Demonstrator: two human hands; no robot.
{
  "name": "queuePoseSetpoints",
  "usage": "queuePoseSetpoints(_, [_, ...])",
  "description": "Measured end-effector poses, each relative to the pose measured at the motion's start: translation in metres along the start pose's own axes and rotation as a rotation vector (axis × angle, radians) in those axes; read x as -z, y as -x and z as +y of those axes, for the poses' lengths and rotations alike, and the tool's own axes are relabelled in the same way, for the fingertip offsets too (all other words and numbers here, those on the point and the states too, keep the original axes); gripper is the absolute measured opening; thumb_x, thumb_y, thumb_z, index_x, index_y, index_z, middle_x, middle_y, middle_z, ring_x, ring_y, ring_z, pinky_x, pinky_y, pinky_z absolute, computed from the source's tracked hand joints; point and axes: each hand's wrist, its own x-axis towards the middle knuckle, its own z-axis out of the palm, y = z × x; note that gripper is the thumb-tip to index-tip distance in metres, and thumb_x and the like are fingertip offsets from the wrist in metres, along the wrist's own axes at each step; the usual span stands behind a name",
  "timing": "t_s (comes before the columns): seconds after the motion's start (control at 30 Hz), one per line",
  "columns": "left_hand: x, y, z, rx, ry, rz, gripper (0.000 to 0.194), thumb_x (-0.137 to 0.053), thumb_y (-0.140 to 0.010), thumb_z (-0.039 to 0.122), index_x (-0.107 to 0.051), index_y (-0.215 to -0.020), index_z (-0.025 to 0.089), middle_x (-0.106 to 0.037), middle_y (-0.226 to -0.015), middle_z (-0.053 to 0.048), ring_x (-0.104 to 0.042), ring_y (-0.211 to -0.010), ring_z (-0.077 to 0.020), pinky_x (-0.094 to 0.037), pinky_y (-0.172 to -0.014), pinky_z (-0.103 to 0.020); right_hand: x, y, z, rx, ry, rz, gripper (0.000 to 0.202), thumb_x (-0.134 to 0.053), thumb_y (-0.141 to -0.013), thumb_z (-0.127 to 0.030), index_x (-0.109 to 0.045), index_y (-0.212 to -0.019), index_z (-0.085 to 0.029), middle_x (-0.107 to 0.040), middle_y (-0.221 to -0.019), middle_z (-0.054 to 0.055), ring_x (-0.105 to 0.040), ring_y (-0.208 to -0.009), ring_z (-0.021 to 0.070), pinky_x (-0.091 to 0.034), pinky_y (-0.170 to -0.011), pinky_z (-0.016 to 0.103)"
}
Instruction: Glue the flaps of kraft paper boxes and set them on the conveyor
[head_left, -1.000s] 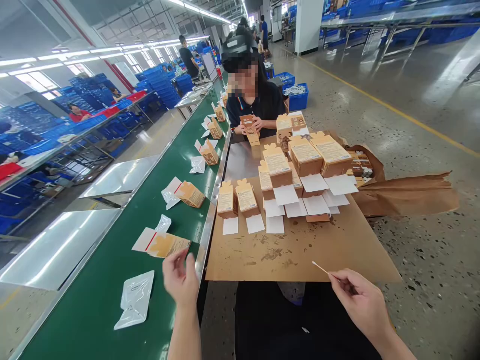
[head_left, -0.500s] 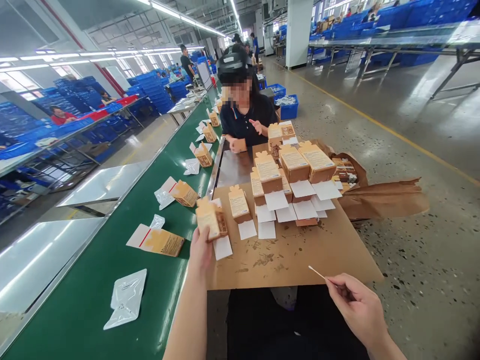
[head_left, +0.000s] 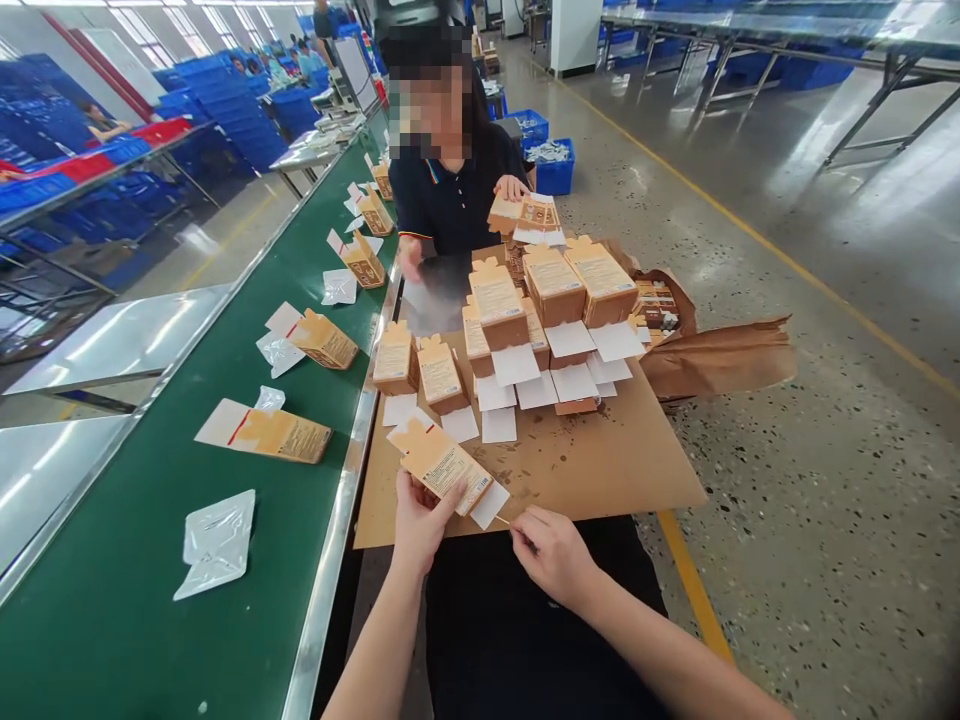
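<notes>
Left hand (head_left: 421, 518) gripping a carton (head_left: 444, 462), right hand (head_left: 551, 550) pinching a swab (head_left: 502, 520), the hands have drawn closer together

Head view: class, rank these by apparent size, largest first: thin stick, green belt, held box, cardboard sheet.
1. Green belt
2. Cardboard sheet, though partly covered
3. Held box
4. Thin stick, only partly visible

Wearer's two hands (head_left: 421, 520); in them one carton (head_left: 448, 466), one stick (head_left: 502, 520)
</notes>
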Motion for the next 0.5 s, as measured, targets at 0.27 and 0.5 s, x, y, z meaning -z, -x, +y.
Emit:
queuePoseSetpoints(0.27, [-0.004,0.010,-0.013,-0.090,-0.042,0.026,0.099,-0.114,-0.064,0.060,-0.058,-0.140,0.030,-0.080,-0.138,-0.012,-0.084,-0.123,-0.0334,-0.070,-0.108,-0.049,0.003,-0.002,0.006,-0.017,0.068,-0.070,0.035,-0.058,-0.108,-0.004,-0.058,-0.081,-0.025,-0.060,-0.077,-0.002,-0.055,-0.066,0.0143,-0.041,-0.066,0.028])
queuePoseSetpoints(0.5, [-0.007,0.027,-0.017,-0.211,-0.203,0.046,0.096,-0.111,-0.065,0.061,-0.055,-0.136,0.030,-0.079,-0.136,-0.011,-0.084,-0.125,-0.0331,-0.071,-0.105,-0.048,0.033,0.004,0.007,-0.186,-0.108,0.159,0.030,-0.060,-0.111,-0.014,-0.065,-0.085,-0.026,-0.059,-0.072,-0.004,-0.054,-0.060,0.0136,-0.045,-0.059,0.026])
